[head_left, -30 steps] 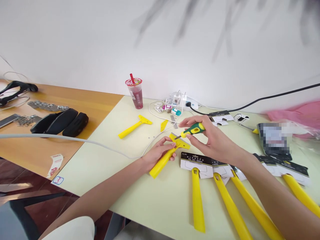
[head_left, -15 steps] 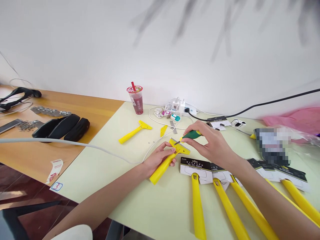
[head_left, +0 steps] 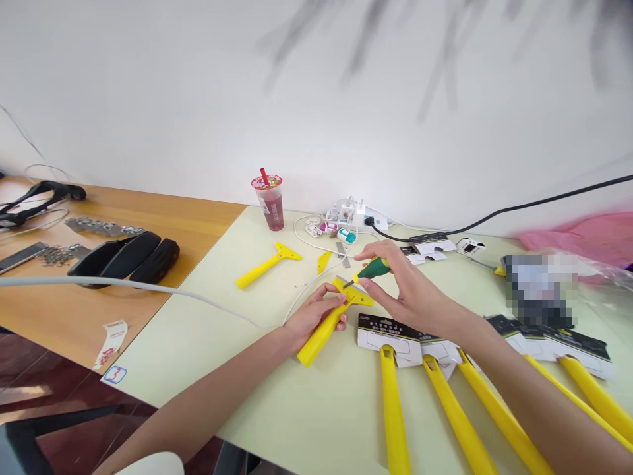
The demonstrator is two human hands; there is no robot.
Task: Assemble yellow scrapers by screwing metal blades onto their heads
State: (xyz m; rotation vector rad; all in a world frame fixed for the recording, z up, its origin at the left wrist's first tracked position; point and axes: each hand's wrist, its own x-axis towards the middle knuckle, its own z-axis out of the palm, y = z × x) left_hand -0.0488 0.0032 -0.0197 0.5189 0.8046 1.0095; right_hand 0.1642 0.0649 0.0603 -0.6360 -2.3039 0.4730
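Note:
My left hand point(head_left: 316, 315) is closed around the neck of a yellow scraper point(head_left: 319, 338), its wide head tilted up and away from me. In my right hand point(head_left: 403, 287) is a screwdriver point(head_left: 374, 268) with a green and yellow handle, gripped between thumb and fingers. Its metal tip meets the scraper head near the left end; whether a screw sits there I cannot make out. Beyond the hands lie a second yellow scraper point(head_left: 267, 265), a small yellow plate point(head_left: 324, 262) and a grey blade point(head_left: 343, 254). A few tiny screws point(head_left: 301, 285) are near them.
Several yellow scrapers point(head_left: 394, 412) on black-and-white cards lie at the right front. A drink cup point(head_left: 271, 206) stands near the wall beside a power strip point(head_left: 356, 215). A white cable point(head_left: 217, 301) crosses the table. Black cases point(head_left: 126, 258) lie on the wooden table.
The screwdriver has shifted slightly left and stands a little steeper, with my right fingers repositioned on its handle. My left hand keeps its hold on the scraper. The view has tilted slightly.

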